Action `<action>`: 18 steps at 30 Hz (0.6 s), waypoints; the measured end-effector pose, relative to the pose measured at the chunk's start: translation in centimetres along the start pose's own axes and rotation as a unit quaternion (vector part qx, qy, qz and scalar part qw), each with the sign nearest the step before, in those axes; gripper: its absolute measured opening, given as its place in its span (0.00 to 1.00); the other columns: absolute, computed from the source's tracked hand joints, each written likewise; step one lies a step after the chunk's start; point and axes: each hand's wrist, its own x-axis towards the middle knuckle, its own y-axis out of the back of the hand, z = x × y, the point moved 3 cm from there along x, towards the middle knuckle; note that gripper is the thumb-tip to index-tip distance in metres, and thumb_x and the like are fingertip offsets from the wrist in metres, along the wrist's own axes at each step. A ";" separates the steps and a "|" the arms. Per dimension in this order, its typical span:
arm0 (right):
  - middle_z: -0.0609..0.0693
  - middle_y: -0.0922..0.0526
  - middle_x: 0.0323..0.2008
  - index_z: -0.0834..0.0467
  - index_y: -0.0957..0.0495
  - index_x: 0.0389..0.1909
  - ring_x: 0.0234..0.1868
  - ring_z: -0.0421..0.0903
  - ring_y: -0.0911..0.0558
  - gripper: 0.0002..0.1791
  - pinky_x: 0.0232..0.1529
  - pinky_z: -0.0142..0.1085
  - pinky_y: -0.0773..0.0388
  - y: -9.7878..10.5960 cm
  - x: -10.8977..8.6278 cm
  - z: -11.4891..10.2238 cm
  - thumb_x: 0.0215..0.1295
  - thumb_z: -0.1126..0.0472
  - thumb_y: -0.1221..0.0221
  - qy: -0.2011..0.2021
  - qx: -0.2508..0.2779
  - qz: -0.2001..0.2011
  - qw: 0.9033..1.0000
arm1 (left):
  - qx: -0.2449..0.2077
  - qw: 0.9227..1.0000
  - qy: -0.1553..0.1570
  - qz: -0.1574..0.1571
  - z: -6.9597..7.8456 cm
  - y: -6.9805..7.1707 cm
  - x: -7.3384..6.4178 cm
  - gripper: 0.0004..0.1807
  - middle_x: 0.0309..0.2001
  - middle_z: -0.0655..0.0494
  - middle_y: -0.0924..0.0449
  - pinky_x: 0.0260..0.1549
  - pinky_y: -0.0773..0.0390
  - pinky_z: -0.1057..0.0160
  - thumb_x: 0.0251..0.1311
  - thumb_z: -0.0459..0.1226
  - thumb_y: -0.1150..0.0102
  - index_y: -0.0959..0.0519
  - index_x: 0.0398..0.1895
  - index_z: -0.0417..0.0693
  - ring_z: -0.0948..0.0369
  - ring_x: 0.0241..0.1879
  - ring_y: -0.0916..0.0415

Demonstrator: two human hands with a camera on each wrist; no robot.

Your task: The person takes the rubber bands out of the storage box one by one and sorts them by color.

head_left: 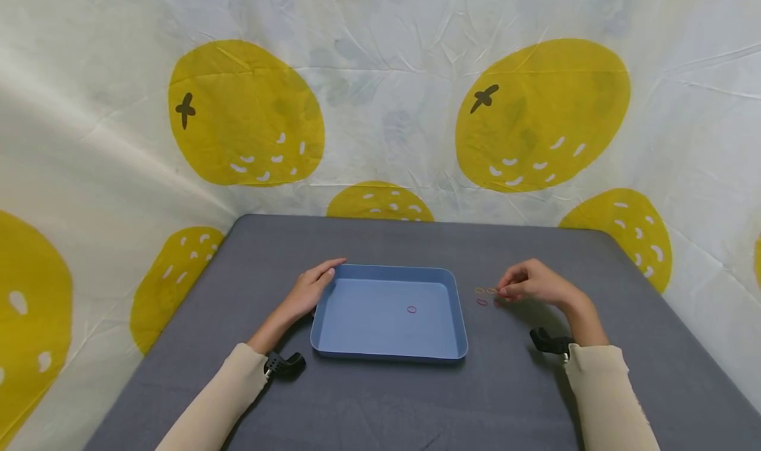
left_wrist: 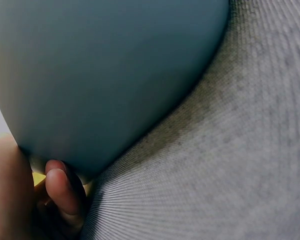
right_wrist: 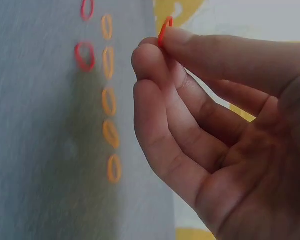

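Note:
My right hand (head_left: 532, 282) is raised above the mat, pinching a small red rubber band (right_wrist: 164, 34) between thumb and index finger. Below it on the mat lie a row of orange rubber bands (right_wrist: 109, 101) and two red ones (right_wrist: 84, 56); the hand hides part of these in the head view. At the far left corner of a shallow blue tray (head_left: 357, 332), my left hand (head_left: 308, 287) holds the rim. The left wrist view shows a curled fingertip (left_wrist: 62, 192) against the tray's outer side. One red rubber band (head_left: 411, 310) lies inside the tray.
A dark grey cloth (head_left: 380, 405) covers the table, whose far edge meets a white curtain (head_left: 386, 107) with yellow fruit prints. Black wrist mounts (head_left: 549, 341) hang below both wrists.

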 end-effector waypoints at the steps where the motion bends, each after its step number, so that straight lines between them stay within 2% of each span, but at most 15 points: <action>1: 0.64 0.11 0.38 0.73 0.15 0.42 0.33 0.44 0.14 0.09 0.39 0.38 0.14 0.1 -0.1 0.3 0.68 0.69 0.37 -0.004 -0.002 0.000 1.000 | 0.000 1.000 0.000 0.000 0.0 0.0 0.0 0.24 0.75 0.48 0.30 0.51 0.23 0.49 0.83 0.49 0.61 0.30 0.76 0.62 0.46 0.58 0.21; 2: 0.63 0.11 0.37 0.73 0.15 0.42 0.33 0.43 0.14 0.09 0.38 0.37 0.14 0.1 -0.2 0.6 0.67 0.70 0.37 -0.004 -0.006 -0.001 1.000 | -0.001 1.000 0.001 0.001 0.0 -0.1 0.0 0.24 0.75 0.49 0.30 0.56 0.26 0.48 0.83 0.49 0.61 0.29 0.76 0.63 0.48 0.64 0.25; 4: 0.61 0.11 0.36 0.72 0.15 0.41 0.31 0.41 0.16 0.08 0.36 0.37 0.15 0.2 -0.3 1.1 0.67 0.69 0.37 -0.008 -0.020 -0.001 1.000 | -0.005 1.000 0.003 0.001 -0.1 -0.1 0.0 0.24 0.75 0.50 0.30 0.59 0.28 0.46 0.83 0.49 0.61 0.29 0.76 0.63 0.48 0.65 0.26; 9: 0.59 0.11 0.35 0.70 0.14 0.39 0.30 0.41 0.17 0.07 0.34 0.36 0.17 0.1 -0.4 2.0 0.66 0.70 0.38 -0.020 -0.034 0.001 0.999 | -0.011 1.000 0.009 -0.001 -0.2 -0.2 0.1 0.23 0.75 0.51 0.30 0.59 0.28 0.46 0.83 0.49 0.60 0.29 0.75 0.64 0.48 0.65 0.26; 13: 0.56 0.11 0.34 0.69 0.14 0.38 0.30 0.41 0.18 0.06 0.34 0.36 0.17 0.1 -0.2 2.3 0.66 0.69 0.37 -0.025 -0.040 0.002 0.999 | -0.009 1.000 0.007 0.001 -0.2 -0.2 0.1 0.23 0.75 0.51 0.30 0.63 0.29 0.43 0.83 0.49 0.60 0.29 0.75 0.63 0.48 0.69 0.28; 16: 0.55 0.12 0.34 0.68 0.14 0.37 0.30 0.41 0.19 0.06 0.34 0.36 0.17 0.1 -0.1 2.3 0.66 0.69 0.36 -0.029 -0.050 0.001 0.998 | -0.007 1.000 0.006 0.003 -0.2 -0.1 0.1 0.23 0.75 0.51 0.30 0.63 0.29 0.44 0.83 0.49 0.61 0.29 0.75 0.63 0.48 0.69 0.28; 18: 0.54 0.12 0.33 0.68 0.14 0.36 0.30 0.42 0.19 0.06 0.34 0.36 0.18 0.0 0.0 2.3 0.66 0.68 0.36 -0.032 -0.057 0.002 0.998 | -0.004 1.000 0.008 0.004 -0.2 -0.1 0.1 0.23 0.74 0.51 0.29 0.55 0.24 0.46 0.83 0.48 0.61 0.29 0.75 0.63 0.48 0.64 0.24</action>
